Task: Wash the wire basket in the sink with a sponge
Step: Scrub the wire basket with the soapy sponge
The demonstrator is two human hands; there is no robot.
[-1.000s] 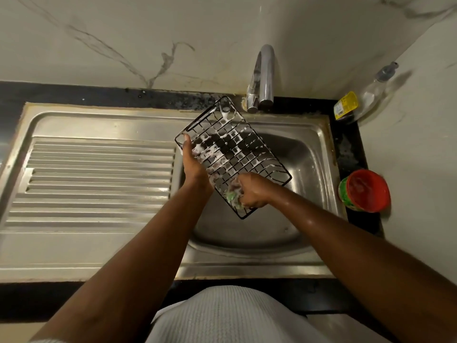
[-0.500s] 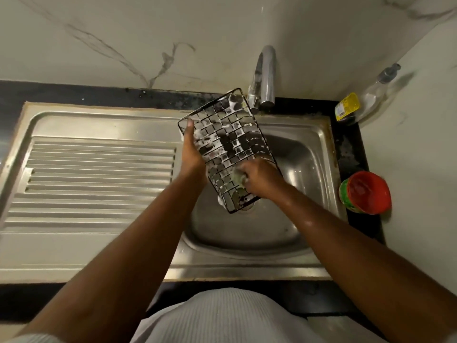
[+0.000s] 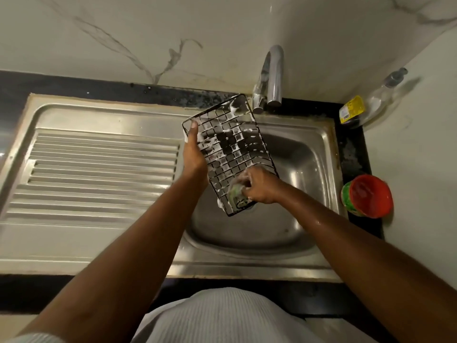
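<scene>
The steel sink fills the right half of the counter, and the wire basket is held over its basin, tilted on edge, with its far corner just beside the tap and its near corner low over the drain. It looks like a light, stiff grid of thin dark wire that should keep its shape under scrubbing. It is coated in suds, so it is likely slippery, and the open mesh gives little flat surface to press on. The outer rim looks like the safest place to hold it. The left hand grips the left long edge there, thumb laid up along the frame, the other fingers hidden behind the mesh. The right hand is curled round a greenish sponge, pressing it against the near end of the grid.
</scene>
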